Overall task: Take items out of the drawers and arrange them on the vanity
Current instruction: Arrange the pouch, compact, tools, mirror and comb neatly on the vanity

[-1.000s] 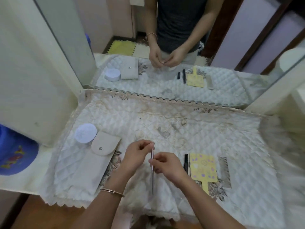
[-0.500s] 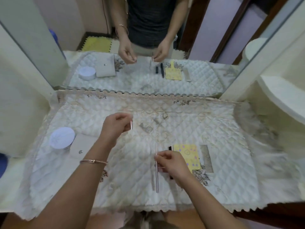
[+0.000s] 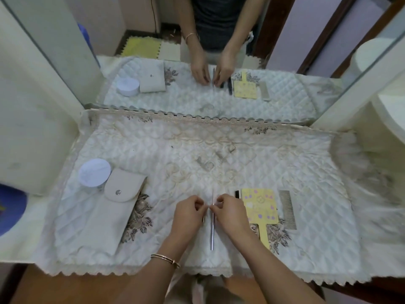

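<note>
Beige pouch [image 3: 114, 207] snapped shut, jar [image 3: 94, 175] lidded; right hand [image 3: 230, 212] pinches rod [image 3: 212, 233].

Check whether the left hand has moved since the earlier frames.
Yes. The left hand has moved away from the beige pouch toward the yellow paddle, now meeting the right hand at the thin metal tool.

We're looking down on a white quilted cloth with a scalloped lace hem [image 3: 153, 150], and we pick out dark floral prints [image 3: 138, 216] near its front edge. Right behind it stands a wide wall mirror [image 3: 295, 29]; in its glass we catch yellow and cream foam floor mats [image 3: 140, 48] and a dark brown door frame [image 3: 324, 34]. Far left, a rounded blue object [image 3: 11, 209] pokes in, cut off. On the right we see a cream curved shelf [image 3: 392, 110], and brown wooden floor [image 3: 65, 286] below.
</note>
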